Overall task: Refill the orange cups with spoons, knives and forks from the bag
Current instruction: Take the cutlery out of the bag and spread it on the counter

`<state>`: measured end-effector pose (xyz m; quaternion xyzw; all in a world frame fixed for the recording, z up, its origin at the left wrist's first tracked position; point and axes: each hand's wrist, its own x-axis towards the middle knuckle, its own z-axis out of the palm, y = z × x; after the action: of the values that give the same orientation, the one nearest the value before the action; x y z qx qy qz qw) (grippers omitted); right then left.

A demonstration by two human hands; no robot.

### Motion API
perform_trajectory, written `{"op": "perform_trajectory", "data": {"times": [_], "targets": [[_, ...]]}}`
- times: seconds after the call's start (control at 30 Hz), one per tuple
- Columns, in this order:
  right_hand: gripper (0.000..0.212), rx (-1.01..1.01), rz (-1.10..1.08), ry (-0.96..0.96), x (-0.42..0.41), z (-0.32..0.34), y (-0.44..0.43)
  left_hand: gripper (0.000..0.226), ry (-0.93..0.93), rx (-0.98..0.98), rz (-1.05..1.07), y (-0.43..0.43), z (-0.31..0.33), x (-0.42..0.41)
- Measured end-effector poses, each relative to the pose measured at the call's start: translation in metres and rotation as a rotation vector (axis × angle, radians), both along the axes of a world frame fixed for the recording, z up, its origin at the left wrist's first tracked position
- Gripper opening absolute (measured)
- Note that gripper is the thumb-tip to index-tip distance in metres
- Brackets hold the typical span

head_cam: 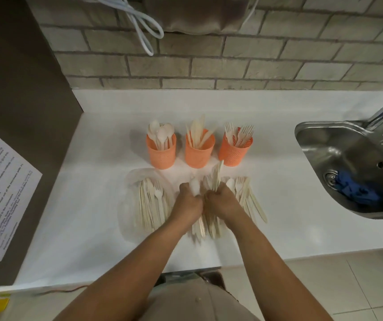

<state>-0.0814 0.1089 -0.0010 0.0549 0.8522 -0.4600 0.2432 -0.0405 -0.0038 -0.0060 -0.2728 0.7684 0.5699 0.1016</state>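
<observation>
Three orange cups stand in a row on the white counter: the left cup (161, 154) holds spoons, the middle cup (199, 151) knives, the right cup (235, 151) forks. In front of them lies a clear plastic bag (137, 181) with pale cutlery inside, and a loose pile of cutlery (248, 195) spreads to its right. My left hand (189, 202) grips a white spoon, its bowl sticking up past my fingers. My right hand (223, 202) grips a bundle of knives that points up toward the cups.
A steel sink (352, 167) with a blue cloth (355, 193) in it sits at the right, its tap above. A dark cabinet side (23, 135) with a printed notice bounds the left. A brick wall runs behind the counter, white cables hanging on it.
</observation>
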Motion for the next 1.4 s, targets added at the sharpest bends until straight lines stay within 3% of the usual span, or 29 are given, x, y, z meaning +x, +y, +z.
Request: {"op": "perform_trajectory", "data": {"times": [0.13, 0.27, 0.43, 0.57, 0.7, 0.8, 0.87, 0.97, 1.1, 1.17, 1.27, 1.4], "targets": [[0.010, 0.138, 0.074, 0.095, 0.005, -0.007, -0.005, 0.059, 0.066, -0.195, -0.047, -0.005, -0.014, 0.005], [0.003, 0.111, 0.058, 0.161, 0.006, -0.011, 0.002, 0.059, 0.134, -0.306, -0.020, -0.008, -0.021, 0.007], [0.032, 0.101, -0.022, 0.260, 0.001, -0.019, 0.012, 0.074, 0.086, -0.347, -0.070, -0.006, -0.018, 0.005], [0.023, 0.071, -0.082, 0.302, 0.001, -0.022, 0.019, 0.076, 0.111, -0.416, -0.086, -0.004, -0.022, 0.007], [0.036, 0.052, -0.159, 0.410, -0.003, -0.021, 0.033, 0.064, 0.113, -0.650, -0.125, 0.000, -0.033, 0.008], [0.022, 0.131, -0.142, 0.429, -0.004, -0.023, 0.045, 0.052, 0.150, -0.739, -0.082, 0.006, -0.045, 0.008], [0.038, 0.194, -0.150, 0.500, -0.004, -0.027, 0.055, 0.053, 0.204, -0.802, -0.054, 0.011, -0.051, 0.007], [0.049, 0.331, -0.085, 0.650, 0.001, -0.030, 0.071, 0.050, 0.266, -0.904, -0.161, 0.021, -0.058, 0.007], [0.049, 0.515, 0.185, 0.624, 0.001, -0.051, 0.088, 0.040, 0.291, -0.952, -0.192, 0.031, -0.074, 0.003], [0.051, 0.489, 0.239, 0.572, 0.005, -0.062, 0.091, 0.040, 0.273, -0.946, -0.167, 0.035, -0.079, 0.001], [0.038, 0.270, 0.098, 0.580, 0.013, -0.067, 0.093, 0.043, 0.258, -0.931, -0.155, 0.041, -0.079, -0.004], [0.036, 0.195, 0.030, 0.647, 0.016, -0.069, 0.103, 0.059, 0.298, -0.877, -0.155, 0.048, -0.069, 0.001]]}}
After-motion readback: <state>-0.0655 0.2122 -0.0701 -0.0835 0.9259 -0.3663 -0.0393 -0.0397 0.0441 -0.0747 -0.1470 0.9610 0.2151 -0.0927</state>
